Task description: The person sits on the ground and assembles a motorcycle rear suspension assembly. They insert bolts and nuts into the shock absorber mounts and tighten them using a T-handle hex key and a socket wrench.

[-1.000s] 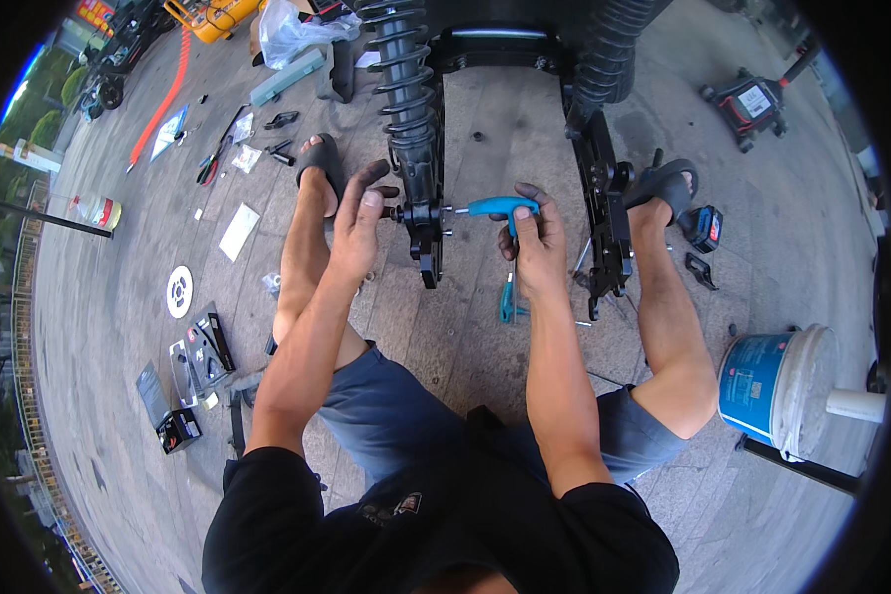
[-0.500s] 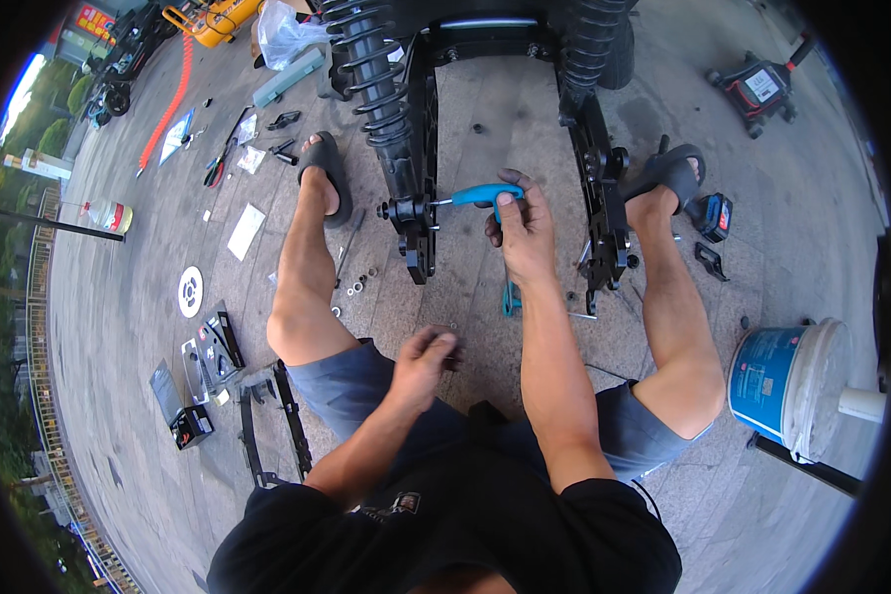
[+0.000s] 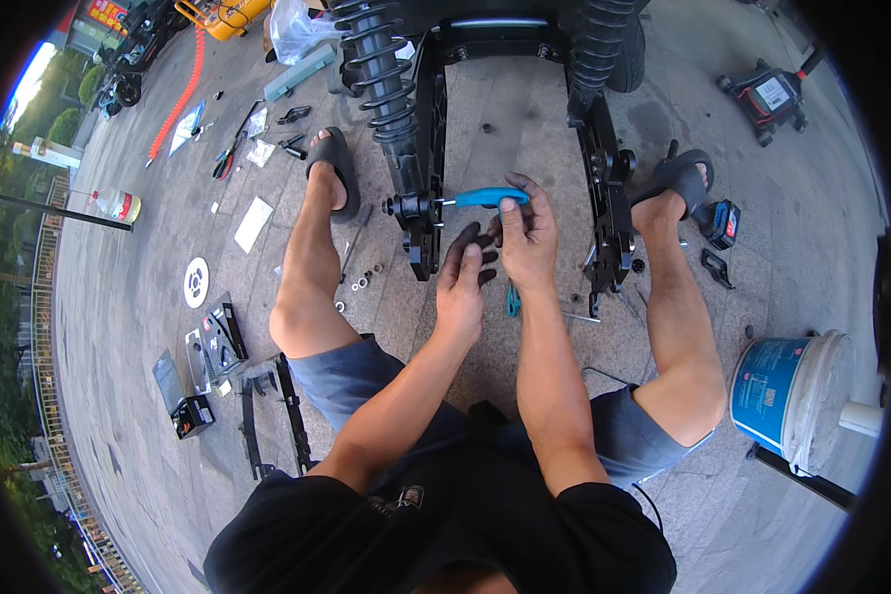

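My right hand (image 3: 530, 243) is closed round the blue handle of a hex key (image 3: 480, 197). The key's thin metal shaft points left and meets the bolted joint (image 3: 413, 206) at the foot of the left shock absorber (image 3: 386, 109). Just left of and below that hand, my left hand (image 3: 462, 282) is raised with its fingers curled and the thumb against them. Whatever it may pinch is too small or hidden to make out. Dark grime covers the fingertips. Opposite stands the right black frame arm (image 3: 604, 198), apart from both hands.
Washers (image 3: 359, 284) and a long tool (image 3: 354, 243) lie by my left foot. A blue-handled tool (image 3: 513, 301) rests below my hands. To the right are a battery pack (image 3: 721, 224), a bucket (image 3: 772, 391) and a floor jack (image 3: 765, 96). Opened boxes (image 3: 190, 416) sit left.
My left hand has risen from near my lap to beside the right hand. The right hand keeps its hold on the hex key. The whole view has shifted slightly.
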Action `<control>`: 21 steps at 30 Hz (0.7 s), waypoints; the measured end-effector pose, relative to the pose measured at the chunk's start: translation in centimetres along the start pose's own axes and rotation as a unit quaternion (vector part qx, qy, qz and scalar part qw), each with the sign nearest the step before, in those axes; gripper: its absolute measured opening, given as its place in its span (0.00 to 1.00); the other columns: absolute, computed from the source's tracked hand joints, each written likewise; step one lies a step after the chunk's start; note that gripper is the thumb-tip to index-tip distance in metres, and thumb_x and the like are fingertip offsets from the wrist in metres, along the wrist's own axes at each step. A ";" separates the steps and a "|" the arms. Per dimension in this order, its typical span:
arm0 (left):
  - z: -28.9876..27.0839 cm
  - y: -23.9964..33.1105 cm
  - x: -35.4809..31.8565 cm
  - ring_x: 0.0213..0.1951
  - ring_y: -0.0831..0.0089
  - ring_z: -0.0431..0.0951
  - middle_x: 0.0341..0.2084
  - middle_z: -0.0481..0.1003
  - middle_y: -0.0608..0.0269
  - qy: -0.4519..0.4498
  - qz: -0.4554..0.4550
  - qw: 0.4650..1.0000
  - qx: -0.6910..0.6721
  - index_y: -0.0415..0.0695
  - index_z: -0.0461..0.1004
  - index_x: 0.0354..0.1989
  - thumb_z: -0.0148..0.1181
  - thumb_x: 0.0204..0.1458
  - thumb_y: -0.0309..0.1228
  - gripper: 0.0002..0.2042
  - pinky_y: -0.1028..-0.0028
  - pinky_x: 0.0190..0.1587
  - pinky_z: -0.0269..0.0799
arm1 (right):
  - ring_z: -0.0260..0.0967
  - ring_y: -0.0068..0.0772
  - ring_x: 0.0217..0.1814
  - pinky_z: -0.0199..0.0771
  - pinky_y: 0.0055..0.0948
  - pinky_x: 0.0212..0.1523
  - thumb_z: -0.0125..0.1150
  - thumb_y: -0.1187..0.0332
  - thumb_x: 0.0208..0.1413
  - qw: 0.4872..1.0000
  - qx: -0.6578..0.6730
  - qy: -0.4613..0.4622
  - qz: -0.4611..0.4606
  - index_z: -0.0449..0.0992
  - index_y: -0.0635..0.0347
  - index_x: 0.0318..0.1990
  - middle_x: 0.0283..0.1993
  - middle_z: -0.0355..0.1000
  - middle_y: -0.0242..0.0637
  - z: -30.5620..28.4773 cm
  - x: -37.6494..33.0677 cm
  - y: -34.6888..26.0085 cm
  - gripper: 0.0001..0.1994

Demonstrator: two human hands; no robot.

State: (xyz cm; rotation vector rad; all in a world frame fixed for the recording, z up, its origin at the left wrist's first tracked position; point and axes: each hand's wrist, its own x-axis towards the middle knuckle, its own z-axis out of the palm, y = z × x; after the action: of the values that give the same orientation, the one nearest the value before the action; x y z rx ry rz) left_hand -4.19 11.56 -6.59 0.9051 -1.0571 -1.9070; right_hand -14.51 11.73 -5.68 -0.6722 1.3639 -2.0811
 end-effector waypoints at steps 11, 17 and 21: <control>3.2 0.7 3.8 0.53 0.67 0.69 0.50 0.69 0.58 -0.004 0.029 0.987 -0.161 0.40 0.62 0.57 0.45 0.63 0.36 0.18 0.67 0.57 0.64 | 0.69 0.21 0.38 0.70 0.21 0.40 0.54 0.71 0.60 0.997 -0.068 0.006 -0.023 0.68 0.62 0.55 0.37 0.72 0.35 0.0 0.4 0.4 0.16; 3.1 0.4 4.7 0.46 0.73 0.74 0.44 0.74 0.60 -0.030 0.020 0.976 -0.213 0.41 0.69 0.50 0.55 0.59 0.33 0.14 0.73 0.50 0.71 | 0.69 0.28 0.42 0.69 0.26 0.46 0.49 0.75 0.58 0.981 -0.185 -0.026 -0.042 0.65 0.60 0.60 0.43 0.72 0.40 -1.6 0.7 -0.5 0.20; 3.3 -0.2 4.7 0.42 0.74 0.75 0.41 0.75 0.62 -0.053 0.054 0.963 -0.261 0.41 0.70 0.48 0.56 0.58 0.34 0.13 0.73 0.48 0.71 | 0.69 0.30 0.44 0.70 0.27 0.47 0.51 0.79 0.53 0.966 -0.246 -0.077 0.014 0.68 0.59 0.58 0.46 0.71 0.43 -3.2 -0.3 -1.8 0.23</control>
State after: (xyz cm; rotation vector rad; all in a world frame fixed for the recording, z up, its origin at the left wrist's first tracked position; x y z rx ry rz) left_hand -9.18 8.70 -6.45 0.4407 -0.5940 -2.0151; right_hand -16.75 14.64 -5.20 -0.9837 1.8007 -1.6314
